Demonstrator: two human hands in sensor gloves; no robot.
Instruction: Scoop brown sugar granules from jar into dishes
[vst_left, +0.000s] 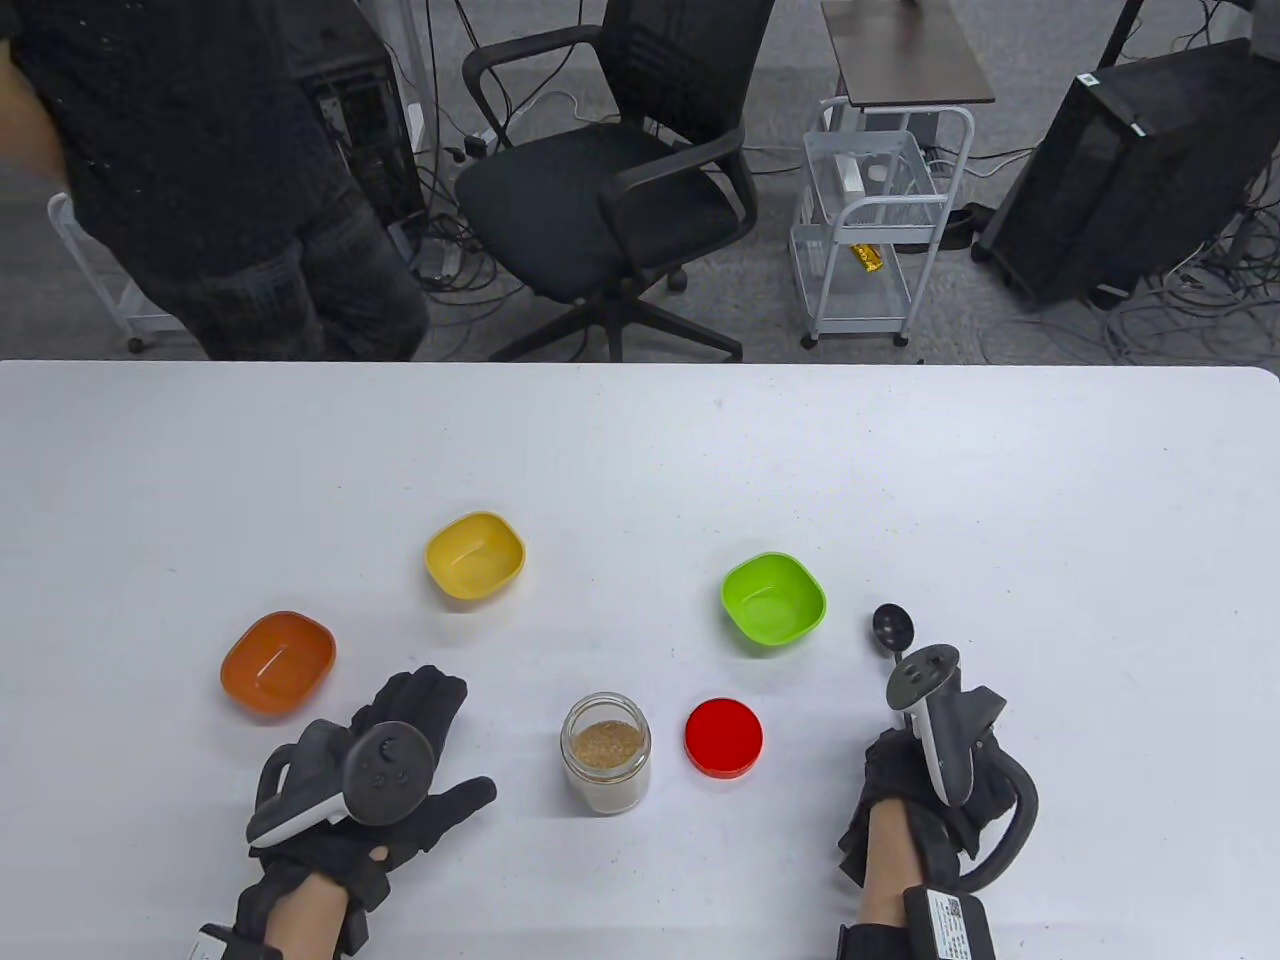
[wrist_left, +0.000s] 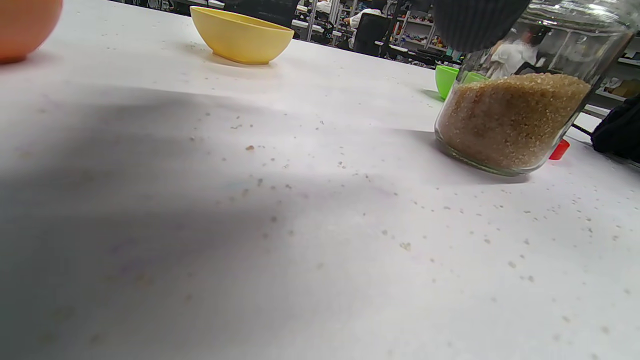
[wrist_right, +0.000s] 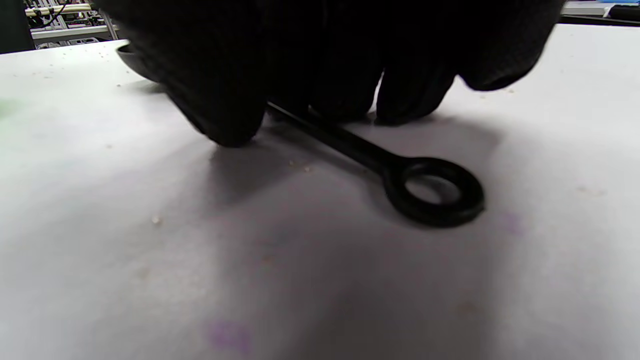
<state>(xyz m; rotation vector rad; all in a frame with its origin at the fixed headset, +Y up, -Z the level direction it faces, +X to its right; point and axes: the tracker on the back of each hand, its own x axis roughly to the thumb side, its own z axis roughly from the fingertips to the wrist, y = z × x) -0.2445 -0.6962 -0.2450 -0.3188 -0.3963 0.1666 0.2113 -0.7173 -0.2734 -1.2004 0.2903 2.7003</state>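
Note:
An open glass jar (vst_left: 605, 755) of brown sugar stands at the front centre, with its red lid (vst_left: 723, 737) lying just to its right. It also shows in the left wrist view (wrist_left: 510, 120). Orange (vst_left: 278, 662), yellow (vst_left: 475, 555) and green (vst_left: 773, 598) dishes sit behind it. My left hand (vst_left: 455, 735) lies open on the table left of the jar, apart from it. A black spoon (vst_left: 892, 627) lies flat right of the green dish. My right hand (vst_left: 915, 720) covers its handle. In the right wrist view my fingertips (wrist_right: 215, 110) pinch the handle (wrist_right: 350, 145) on both sides.
Loose sugar grains are scattered on the white table (wrist_left: 300, 225). The table's far edge (vst_left: 640, 364) borders a floor with an office chair (vst_left: 610, 190), a white cart (vst_left: 870, 230) and a standing person (vst_left: 200, 170).

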